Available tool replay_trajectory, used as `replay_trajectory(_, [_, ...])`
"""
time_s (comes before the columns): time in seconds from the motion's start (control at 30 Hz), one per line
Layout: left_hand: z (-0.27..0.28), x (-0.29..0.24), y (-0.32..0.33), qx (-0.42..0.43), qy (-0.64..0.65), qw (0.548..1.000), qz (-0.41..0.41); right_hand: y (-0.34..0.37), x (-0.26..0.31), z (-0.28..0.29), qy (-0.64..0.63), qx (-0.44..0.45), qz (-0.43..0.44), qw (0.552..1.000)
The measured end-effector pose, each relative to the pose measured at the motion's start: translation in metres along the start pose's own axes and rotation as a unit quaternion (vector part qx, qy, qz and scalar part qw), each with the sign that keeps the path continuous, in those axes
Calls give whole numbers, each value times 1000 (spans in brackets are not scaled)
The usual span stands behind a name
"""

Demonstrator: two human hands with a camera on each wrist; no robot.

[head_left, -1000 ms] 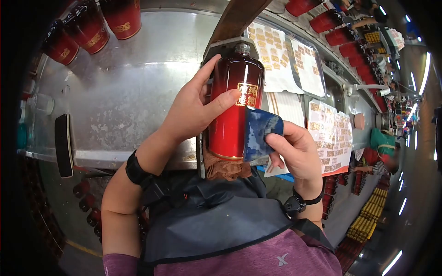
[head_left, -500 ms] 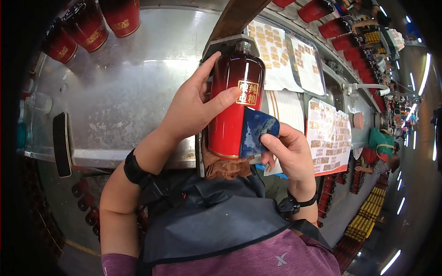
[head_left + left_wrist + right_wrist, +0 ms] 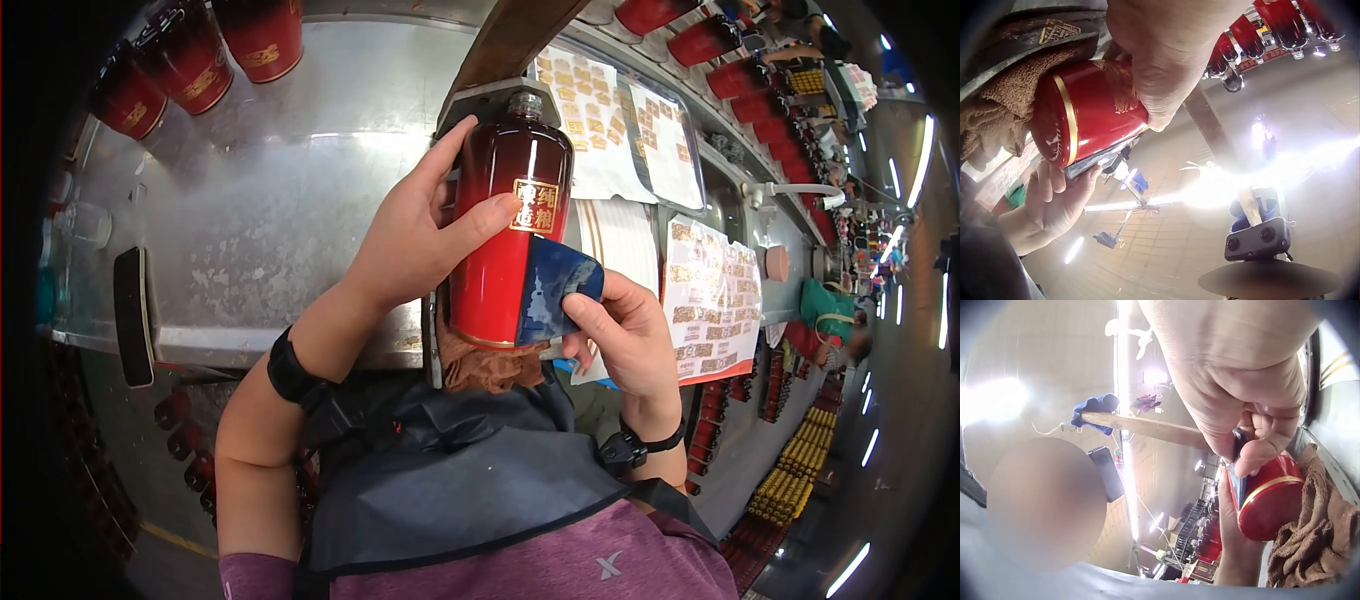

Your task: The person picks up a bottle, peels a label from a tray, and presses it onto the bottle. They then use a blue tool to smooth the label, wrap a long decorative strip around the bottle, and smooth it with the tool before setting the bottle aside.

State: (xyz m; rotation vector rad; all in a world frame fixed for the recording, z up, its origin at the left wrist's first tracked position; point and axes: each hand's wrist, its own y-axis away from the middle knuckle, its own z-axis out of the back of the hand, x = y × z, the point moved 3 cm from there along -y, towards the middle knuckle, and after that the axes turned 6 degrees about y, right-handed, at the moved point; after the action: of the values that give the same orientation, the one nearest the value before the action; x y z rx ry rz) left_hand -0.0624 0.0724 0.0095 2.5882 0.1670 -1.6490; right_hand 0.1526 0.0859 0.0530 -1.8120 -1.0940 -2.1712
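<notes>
A glossy bottle (image 3: 487, 285), black at the shoulder and fading to red, lies in a padded rest with its clear threaded neck pointing away from me. My left hand (image 3: 415, 240) grips it from the left, thumb across the front against a gold label (image 3: 546, 205) with Chinese characters. With thumb and fingers my right hand (image 3: 635, 345) pinches a thin, worn blue scraper (image 3: 553, 292), laid along the lower right side of the bottle. In the right wrist view the scraper (image 3: 1240, 487) is edge-on beside the gold ring at the base. Brown cloth (image 3: 490, 368) bunches under the base.
Sheets of gold labels (image 3: 590, 120) lie right of the bottle, with another printed sheet (image 3: 712, 300) nearer me. A wooden bar (image 3: 515, 45) rises behind the rest. Red-black bottles (image 3: 195, 65) stand far left on the metal table (image 3: 270, 240); a phone (image 3: 133, 315) sits at its left.
The scraper and right hand have shifted slightly left, so the scraper overlaps more of the bottle's lower right side. The left hand keeps its grip on the bottle.
</notes>
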Motion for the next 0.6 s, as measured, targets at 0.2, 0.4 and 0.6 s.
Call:
replay_trajectory(0.2, [0, 0, 0, -2, 9, 1000, 0, 0, 1, 0, -7, 0, 0, 1000])
replay_trajectory(0.4, [0, 1, 0, -2, 4, 1000, -6, 1, 0, -1, -19, 3, 2, 1000])
replay_trajectory(0.6, [1, 3, 0, -2, 7, 1000, -1, 2, 0, -1, -22, 4, 1, 1000])
